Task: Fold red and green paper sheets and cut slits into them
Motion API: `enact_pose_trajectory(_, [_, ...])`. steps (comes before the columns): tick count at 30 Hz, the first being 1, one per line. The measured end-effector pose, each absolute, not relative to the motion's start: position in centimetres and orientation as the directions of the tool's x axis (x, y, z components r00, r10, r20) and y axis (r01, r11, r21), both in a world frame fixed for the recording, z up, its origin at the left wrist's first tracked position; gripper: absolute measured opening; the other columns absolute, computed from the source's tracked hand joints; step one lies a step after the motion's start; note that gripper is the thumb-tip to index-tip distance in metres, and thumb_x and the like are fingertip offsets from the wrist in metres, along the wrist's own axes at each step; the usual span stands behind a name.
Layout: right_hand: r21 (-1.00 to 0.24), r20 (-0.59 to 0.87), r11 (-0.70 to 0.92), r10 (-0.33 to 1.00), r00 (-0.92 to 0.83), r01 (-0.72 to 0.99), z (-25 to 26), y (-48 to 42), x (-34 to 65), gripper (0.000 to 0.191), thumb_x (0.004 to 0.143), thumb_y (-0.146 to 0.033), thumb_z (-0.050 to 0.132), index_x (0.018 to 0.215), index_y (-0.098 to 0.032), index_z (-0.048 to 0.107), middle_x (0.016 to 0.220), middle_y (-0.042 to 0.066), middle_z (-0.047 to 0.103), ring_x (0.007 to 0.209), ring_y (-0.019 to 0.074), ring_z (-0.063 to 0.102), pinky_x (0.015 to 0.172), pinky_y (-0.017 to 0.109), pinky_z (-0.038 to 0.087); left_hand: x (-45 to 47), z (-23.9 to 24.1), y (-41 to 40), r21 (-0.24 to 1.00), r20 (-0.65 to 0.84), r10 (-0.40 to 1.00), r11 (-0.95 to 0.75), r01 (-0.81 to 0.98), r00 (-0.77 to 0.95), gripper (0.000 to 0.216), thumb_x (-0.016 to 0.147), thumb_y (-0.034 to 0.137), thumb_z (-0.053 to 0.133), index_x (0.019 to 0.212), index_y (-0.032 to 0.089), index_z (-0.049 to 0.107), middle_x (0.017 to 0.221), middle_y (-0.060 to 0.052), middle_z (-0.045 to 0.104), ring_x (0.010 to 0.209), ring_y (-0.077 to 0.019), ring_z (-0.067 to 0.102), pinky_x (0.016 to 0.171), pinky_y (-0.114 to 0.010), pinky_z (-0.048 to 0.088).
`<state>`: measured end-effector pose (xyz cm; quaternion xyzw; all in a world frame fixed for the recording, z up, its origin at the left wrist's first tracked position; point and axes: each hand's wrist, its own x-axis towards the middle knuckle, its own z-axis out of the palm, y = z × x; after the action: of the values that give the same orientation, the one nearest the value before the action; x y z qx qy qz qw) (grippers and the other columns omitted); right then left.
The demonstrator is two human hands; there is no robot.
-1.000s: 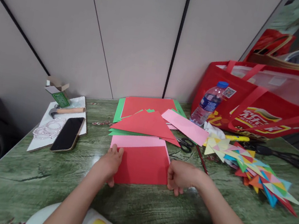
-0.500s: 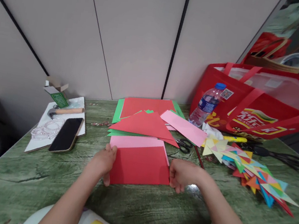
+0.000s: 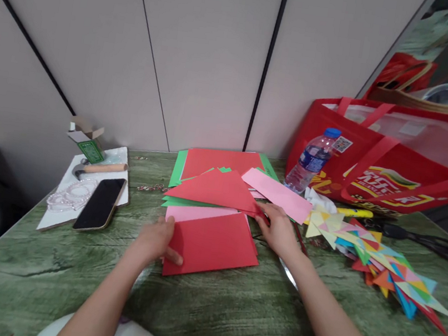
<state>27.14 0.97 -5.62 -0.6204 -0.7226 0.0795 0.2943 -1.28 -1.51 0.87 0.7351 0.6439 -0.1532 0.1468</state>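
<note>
My left hand (image 3: 156, 239) grips the left edge of a red paper sheet (image 3: 212, 245), its thumb lying on top of the red. This sheet sits slightly askew over another red edge, and a pink paper (image 3: 190, 212) shows behind it. Farther back lies a red paper triangle (image 3: 216, 186), with green paper (image 3: 185, 204) under its lower edge. The fingers of my right hand (image 3: 279, 232) close around the triangle's right corner. That hand covers the spot where black scissors lay. Beneath my right wrist, a shiny metal strip (image 3: 288, 273) is partly hidden.
On the left, a phone (image 3: 100, 203), a hammer (image 3: 100, 168), a small green box (image 3: 89, 145) and a beaded string (image 3: 70, 195) rest on a white board. A pink strip (image 3: 276, 194), water bottle (image 3: 311, 161), red bag (image 3: 376, 163) and folded paper pieces (image 3: 379, 258) are rightward.
My right hand has left the red sheet's right edge and moved up to the triangle's corner. The top red sheet has tilted, and my left thumb has come onto it.
</note>
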Motion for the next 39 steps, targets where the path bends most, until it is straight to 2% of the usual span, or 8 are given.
enact_pose_trajectory(4, [-0.499,0.362,0.259,0.93,-0.073,0.827,-6.7,1.3,26.9,0.044,0.076,-0.021,0.052,0.119,-0.011,0.05,0.109,0.013,0.058,0.108,0.0247,0.047,0.091,0.037,0.038,-1.0,0.3,-0.8,0.145,-0.174,0.977,-0.098,0.985,0.122,0.049,0.069,0.053,0.053,0.097,0.014,0.048,0.094,-0.014,0.058,0.086,-0.0298,0.058,0.069,-0.036,0.041])
enact_pose_trajectory(8, [-0.528,0.456,0.326,0.888,-0.062,0.784,-7.1,1.5,27.0,0.036,0.074,-0.021,0.055,0.109,-0.012,0.057,0.104,0.012,0.061,0.099,0.0249,0.052,0.087,0.039,0.042,-0.6,-0.9,-0.1,0.709,-0.027,0.995,-0.052,0.704,0.101,0.033,0.069,0.047,0.057,0.083,0.017,0.054,0.066,-0.003,0.057,0.065,-0.0199,0.057,0.061,-0.03,0.041])
enact_pose_trajectory(11, [-0.535,0.516,0.364,0.855,-0.046,0.762,-7.1,1.6,27.0,0.031,0.073,-0.022,0.057,0.103,-0.013,0.06,0.097,0.012,0.064,0.092,0.0249,0.055,0.082,0.039,0.044,0.0,-1.3,0.1,0.913,-0.12,0.984,0.058,0.403,0.131,0.039,0.068,0.048,0.058,0.087,0.015,0.053,0.067,-0.003,0.059,0.056,-0.0167,0.057,0.055,-0.029,0.044])
enact_pose_trajectory(16, [-0.612,0.552,0.399,0.834,0.006,0.683,-6.8,1.3,26.6,0.033,0.073,-0.024,0.058,0.106,-0.017,0.058,0.091,0.008,0.066,0.086,0.0234,0.059,0.081,0.04,0.046,0.5,-0.7,0.1,0.978,-0.211,0.965,0.208,0.035,0.156,0.038,0.079,0.048,0.047,0.085,0.011,0.052,0.095,-0.02,0.062,0.082,-0.0226,0.063,0.074,-0.035,0.049])
enact_pose_trajectory(23, [-0.751,0.463,0.414,0.886,-0.036,0.515,-6.1,0.5,26.1,0.025,0.073,-0.02,0.057,0.098,-0.017,0.059,0.08,0.005,0.063,0.076,0.0191,0.061,0.073,0.034,0.049,-0.2,-0.6,1.3,0.784,-0.405,0.91,0.394,-0.479,0.085,0.054,0.079,0.051,0.044,0.107,0.005,0.039,0.11,-0.032,0.052,0.098,-0.0315,0.058,0.084,-0.043,0.047])
enact_pose_trajectory(31, [-0.648,0.504,0.582,0.811,-0.296,0.492,-4.8,-0.3,25.4,0.02,0.075,-0.009,0.05,0.077,-0.019,0.067,0.08,0.005,0.062,0.074,0.0169,0.06,0.07,0.031,0.047,-0.7,0.0,1.6,0.667,-0.449,0.887,0.412,-0.621,0.105,0.06,0.079,0.061,0.028,0.101,0.011,0.053,0.089,-0.017,0.066,0.086,-0.0273,0.063,0.077,-0.043,0.05])
enact_pose_trajectory(36, [-0.618,0.511,0.623,0.782,-0.357,0.479,-4.8,-0.4,25.4,0.026,0.073,-0.005,0.049,0.08,-0.022,0.067,0.084,0.004,0.061,0.077,0.0161,0.06,0.072,0.031,0.048,-0.8,0.6,1.2,0.674,-0.488,0.865,0.456,-0.582,0.113,0.021,0.082,0.026,0.047,0.091,0.011,0.06,0.074,-0.008,0.07,0.067,-0.0187,0.066,0.071,-0.03,0.053])
enact_pose_trajectory(39, [-0.602,0.528,0.642,0.766,-0.366,0.475,-4.6,-0.6,25.4,0.032,0.072,-0.002,0.047,0.088,-0.022,0.066,0.09,0.005,0.06,0.083,0.0166,0.059,0.076,0.032,0.047,-1.2,0.6,1.1,0.7,-0.509,0.857,0.468,-0.539,0.083,0.024,0.07,0.001,0.049,0.091,0.008,0.059,0.069,-0.007,0.07,0.059,-0.0189,0.066,0.065,-0.031,0.054])
